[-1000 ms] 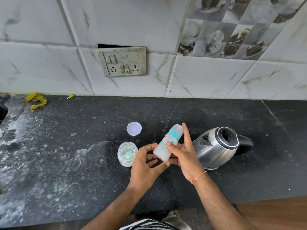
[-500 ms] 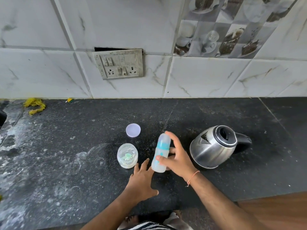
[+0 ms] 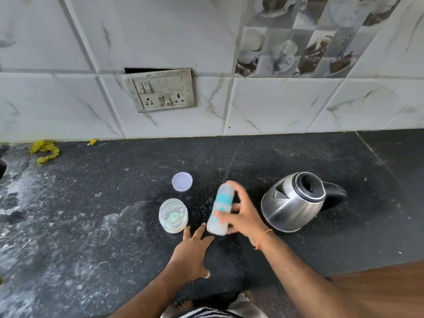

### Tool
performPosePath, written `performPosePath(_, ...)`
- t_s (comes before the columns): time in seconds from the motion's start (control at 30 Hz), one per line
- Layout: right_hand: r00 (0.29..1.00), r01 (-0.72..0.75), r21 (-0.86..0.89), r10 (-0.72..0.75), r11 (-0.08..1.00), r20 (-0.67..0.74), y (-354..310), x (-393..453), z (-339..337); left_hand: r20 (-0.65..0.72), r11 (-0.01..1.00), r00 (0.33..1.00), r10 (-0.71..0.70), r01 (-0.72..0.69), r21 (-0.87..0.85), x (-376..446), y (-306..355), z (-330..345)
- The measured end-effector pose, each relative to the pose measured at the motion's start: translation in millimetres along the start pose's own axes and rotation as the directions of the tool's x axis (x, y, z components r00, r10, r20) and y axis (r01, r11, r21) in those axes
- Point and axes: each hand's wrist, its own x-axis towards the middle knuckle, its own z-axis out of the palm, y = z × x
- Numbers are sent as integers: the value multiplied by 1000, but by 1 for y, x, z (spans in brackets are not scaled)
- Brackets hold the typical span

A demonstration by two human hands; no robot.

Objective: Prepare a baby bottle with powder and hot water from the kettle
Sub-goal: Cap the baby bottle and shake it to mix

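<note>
The right hand (image 3: pixel 241 216) is wrapping around the blurred translucent plastic baby bottle with turquoise band (image 3: pixel 220 210), mid-counter, between the open powder jar (image 3: pixel 173 215) and steel kettle (image 3: pixel 296 200). The left hand (image 3: pixel 190 253) is lying spread open, empty, near the black stone countertop's (image 3: pixel 91 249) front edge.

A second ago both hands held the baby bottle (image 3: pixel 220 208) tilted above the counter, at lower centre of the frame. Now only the right hand (image 3: pixel 243 214) grips it, blurred and nearly upright, its base low by the counter. The left hand (image 3: pixel 191 251) has let go and dropped lower in the frame, palm down, fingers spread toward the bottle's base.
</note>
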Motion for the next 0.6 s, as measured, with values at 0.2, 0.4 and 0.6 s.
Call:
performPosePath(0.2, 996, -87, 76, 88, 993, 0, -4, -2, -4, -10, 1000, 1000, 4, -5, -20, -2, 1, 2)
performPosePath(0.4, 996, -61, 148, 69, 987, -55, -6, 1, -9, -21, 1000, 1000, 8, -9, -22, -1, 0, 1)
performPosePath(0.6, 987, 2, 145, 22, 989, -160, -2, 3, -15, -21, 999, 1000, 13, -13, -31, 0, 0, 2)
